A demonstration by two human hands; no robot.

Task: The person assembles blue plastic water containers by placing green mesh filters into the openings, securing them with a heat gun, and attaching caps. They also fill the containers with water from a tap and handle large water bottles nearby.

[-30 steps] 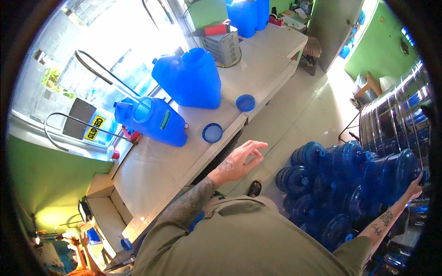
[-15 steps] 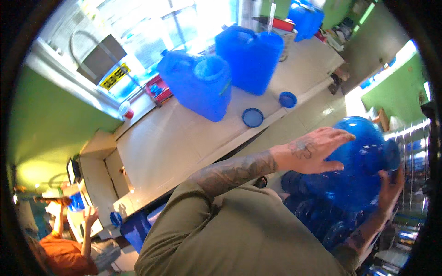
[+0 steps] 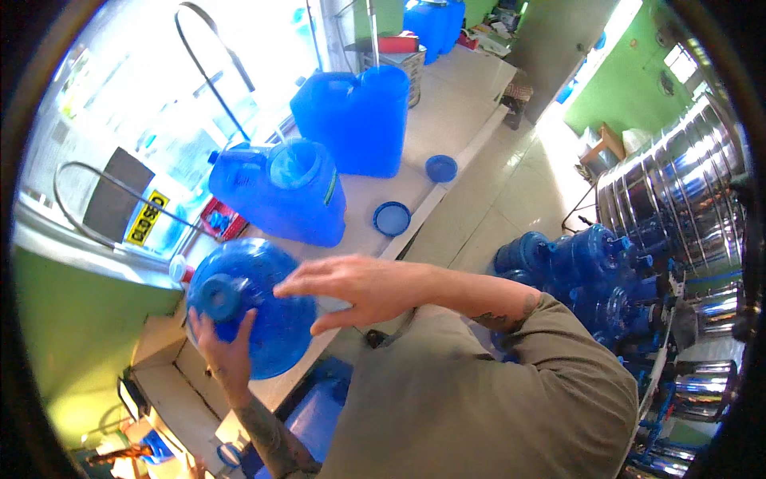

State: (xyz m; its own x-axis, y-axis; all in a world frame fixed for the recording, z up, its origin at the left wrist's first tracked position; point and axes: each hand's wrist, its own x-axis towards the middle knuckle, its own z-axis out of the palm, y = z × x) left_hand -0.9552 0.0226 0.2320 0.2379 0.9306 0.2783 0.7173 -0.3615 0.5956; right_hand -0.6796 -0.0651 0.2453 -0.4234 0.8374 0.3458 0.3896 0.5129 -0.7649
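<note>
A round, translucent blue water jug (image 3: 281, 339) is at the left end of the counter, its neck toward me. My left hand (image 3: 226, 355) is on the jug at the neck, with thumb and fingers on either side of it. My right hand (image 3: 359, 289) reaches across from the right with fingers stretched out and thumb apart. Its fingertips overlap the jug's right side; whether they press on it I cannot tell. Just beyond stands an uncapped blue rectangular container (image 3: 319, 203), and behind it a second blue container (image 3: 363, 128).
Two round blue lids (image 3: 392, 219) (image 3: 441, 168) lie near the counter's (image 3: 471, 104) edge. A red basket (image 3: 223, 219) sits by the window. On the right, several blue water jugs (image 3: 594, 251) are on the floor beside shiny metal tanks (image 3: 670, 184).
My hands and the blue jug have swung from the right side over to the counter on the left. My left hand is now at its neck; my right hand's fingers are straightened.
</note>
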